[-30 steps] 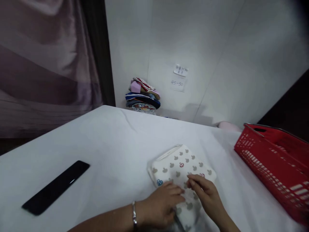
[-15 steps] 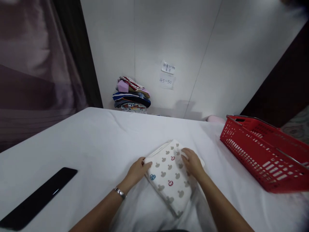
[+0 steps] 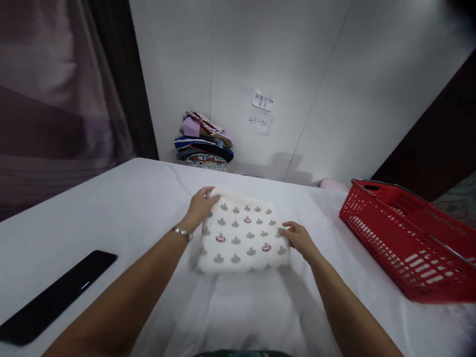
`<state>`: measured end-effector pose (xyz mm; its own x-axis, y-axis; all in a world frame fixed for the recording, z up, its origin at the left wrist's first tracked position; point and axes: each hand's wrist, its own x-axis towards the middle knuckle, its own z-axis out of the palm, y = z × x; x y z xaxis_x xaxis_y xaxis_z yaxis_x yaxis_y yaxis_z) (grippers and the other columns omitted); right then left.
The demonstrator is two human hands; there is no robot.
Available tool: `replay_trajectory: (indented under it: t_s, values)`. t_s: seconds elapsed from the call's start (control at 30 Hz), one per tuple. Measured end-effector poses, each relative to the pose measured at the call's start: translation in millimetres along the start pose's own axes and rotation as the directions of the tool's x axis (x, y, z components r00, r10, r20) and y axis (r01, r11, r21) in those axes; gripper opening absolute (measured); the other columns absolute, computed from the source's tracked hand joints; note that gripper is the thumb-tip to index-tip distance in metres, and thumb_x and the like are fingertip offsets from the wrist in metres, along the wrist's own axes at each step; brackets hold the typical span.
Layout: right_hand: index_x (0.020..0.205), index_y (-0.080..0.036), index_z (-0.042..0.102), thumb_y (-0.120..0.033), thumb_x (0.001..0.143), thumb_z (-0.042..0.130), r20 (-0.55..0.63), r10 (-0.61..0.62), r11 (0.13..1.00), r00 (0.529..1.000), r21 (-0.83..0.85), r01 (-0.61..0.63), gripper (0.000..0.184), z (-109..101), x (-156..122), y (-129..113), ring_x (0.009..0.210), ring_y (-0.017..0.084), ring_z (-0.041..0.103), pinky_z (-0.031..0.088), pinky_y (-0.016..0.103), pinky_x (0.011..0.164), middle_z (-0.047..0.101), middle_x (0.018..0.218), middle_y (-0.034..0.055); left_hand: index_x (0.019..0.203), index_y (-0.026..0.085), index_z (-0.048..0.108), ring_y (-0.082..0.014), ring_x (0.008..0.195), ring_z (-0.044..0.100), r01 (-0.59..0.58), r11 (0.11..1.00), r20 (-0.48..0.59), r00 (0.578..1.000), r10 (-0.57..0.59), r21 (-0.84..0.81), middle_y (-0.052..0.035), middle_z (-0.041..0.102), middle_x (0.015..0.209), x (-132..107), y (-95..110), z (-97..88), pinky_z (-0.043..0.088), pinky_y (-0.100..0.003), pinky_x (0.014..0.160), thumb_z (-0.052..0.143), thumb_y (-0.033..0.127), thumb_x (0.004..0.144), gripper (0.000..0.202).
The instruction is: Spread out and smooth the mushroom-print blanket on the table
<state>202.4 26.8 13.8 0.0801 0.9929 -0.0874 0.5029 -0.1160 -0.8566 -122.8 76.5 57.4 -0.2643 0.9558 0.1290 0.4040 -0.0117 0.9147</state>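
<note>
A folded white cloth (image 3: 243,233) with a print of grey and red mushrooms is in front of me, slightly blurred and tilted up from the bed-like white surface. My left hand (image 3: 202,204) pinches its upper left corner, thumb on the printed face and fingers behind. At the right edge, my right hand (image 3: 297,239) grips the cloth between thumb and fingers. Its back side is hidden from me. On my left wrist sits a silver watch (image 3: 183,233).
A red plastic basket (image 3: 405,243) with metal handles stands on the right of the white-covered surface (image 3: 148,198). On the left lies a long black flat object (image 3: 59,297). Folded clothes (image 3: 204,141) are stacked by the wall, beneath paper notes (image 3: 261,111).
Both hands have turned the cloth so its edges run nearly level, and raised it away from me. My right hand went from lying on top to gripping the right edge.
</note>
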Motion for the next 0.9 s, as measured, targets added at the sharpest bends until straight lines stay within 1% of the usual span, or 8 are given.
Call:
replay_trajectory:
  t_s: [0.17, 0.3, 0.43, 0.63, 0.73, 0.8, 0.87, 0.9]
  values:
    - [0.104, -0.017, 0.059, -0.035, 0.069, 0.061, 0.12, -0.034, 0.996, 0.992, 0.083, 0.024, 0.039, 34.1, 9.8, 3.8, 0.048, 0.01, 0.053, 0.039, 0.021, 0.043, 0.058, 0.067, -0.0032, 0.134, 0.007, 0.039, -0.0264, 0.124, 0.044, 0.09, 0.915, 0.029, 0.993, -0.11, 0.392, -0.0184, 0.042, 0.139, 37.6, -26.6, -16.9, 0.038, -0.03, 0.097, 0.057, 0.042, 0.078, 0.069]
    - [0.101, -0.017, 0.06, -0.036, 0.071, 0.056, 0.134, -0.065, 0.987, 0.989, 0.155, 0.044, 0.036, 47.4, 23.7, 8.3, 0.06, 0.013, 0.058, 0.042, 0.021, 0.046, 0.061, 0.072, -0.0003, 0.13, 0.008, 0.044, -0.0271, 0.114, 0.053, 0.165, 0.871, 0.049, 0.976, -0.211, 0.462, -0.0176, 0.055, 0.127, 26.9, -59.9, -17.0, 0.042, -0.031, 0.09, 0.056, 0.043, 0.077, 0.064]
    - [0.108, -0.019, 0.061, -0.034, 0.071, 0.056, 0.046, -0.092, 0.994, 0.995, 0.057, 0.089, 0.04, 61.1, 41.9, 7.6, 0.071, 0.016, 0.06, 0.046, 0.025, 0.054, 0.065, 0.09, 0.0036, 0.114, 0.017, 0.056, -0.0275, 0.101, 0.061, 0.229, 0.859, 0.015, 0.964, -0.265, 0.458, -0.0138, 0.063, 0.114, 22.2, -70.7, -14.8, 0.045, -0.031, 0.077, 0.061, 0.04, 0.071, 0.049]
    - [0.118, -0.02, 0.058, -0.024, 0.07, 0.058, 0.024, -0.065, 0.997, 0.998, -0.05, 0.066, 0.049, 82.8, 56.4, 9.6, 0.078, 0.018, 0.062, 0.048, 0.028, 0.071, 0.066, 0.09, 0.0034, 0.082, 0.016, 0.06, -0.0241, 0.081, 0.062, 0.222, 0.893, 0.03, 0.967, -0.253, 0.393, -0.0092, 0.067, 0.086, 23.9, -48.4, -9.6, 0.043, -0.028, 0.065, 0.056, 0.031, 0.071, 0.019]
    - [0.116, -0.018, 0.059, -0.028, 0.069, 0.059, -0.036, -0.093, 0.992, 0.995, 0.079, 0.096, 0.048, 76.8, 47.5, 8.3, 0.077, 0.018, 0.062, 0.049, 0.03, 0.072, 0.066, 0.094, 0.005, 0.086, 0.019, 0.057, -0.0178, 0.075, 0.06, 0.021, 0.981, 0.136, 0.989, -0.048, 0.195, -0.0023, 0.064, 0.084, -10.7, -13.2, -11.5, 0.043, -0.025, 0.063, 0.053, 0.035, 0.075, 0.02]
    - [0.111, -0.016, 0.061, -0.035, 0.068, 0.061, -0.152, -0.086, 0.975, 0.985, 0.189, 0.115, 0.047, 65.8, 32.1, 7.6, 0.084, 0.02, 0.061, 0.049, 0.031, 0.077, 0.066, 0.101, 0.007, 0.086, 0.02, 0.056, -0.0167, 0.079, 0.058, -0.242, 0.97, 0.336, 0.917, 0.216, 0.036, -0.0012, 0.063, 0.09, -53.4, 14.6, -16.2, 0.044, -0.026, 0.068, 0.054, 0.034, 0.076, 0.017]
    - [0.106, -0.016, 0.064, -0.042, 0.068, 0.062, -0.186, -0.007, 0.939, 0.983, 0.336, 0.07, 0.045, 53.9, 8.5, 11.1, 0.09, 0.022, 0.061, 0.049, 0.033, 0.078, 0.067, 0.101, 0.0076, 0.085, 0.021, 0.055, -0.0161, 0.086, 0.057, -0.493, 0.869, 0.571, 0.703, 0.425, -0.041, -0.0006, 0.063, 0.096, -102.3, 37.6, -22.5, 0.044, -0.027, 0.077, 0.055, 0.026, 0.077, 0.009]
    - [0.103, -0.016, 0.065, -0.045, 0.069, 0.062, -0.136, 0.054, 0.907, 0.989, 0.422, 0.009, 0.045, 49.1, -6.0, 15.4, 0.088, 0.023, 0.062, 0.05, 0.034, 0.076, 0.068, 0.097, 0.0077, 0.084, 0.022, 0.056, -0.0159, 0.087, 0.057, -0.576, 0.812, 0.684, 0.553, 0.476, -0.1, -0.0005, 0.064, 0.097, -124.6, 45.3, -25.6, 0.044, -0.027, 0.078, 0.057, 0.024, 0.075, 0.009]
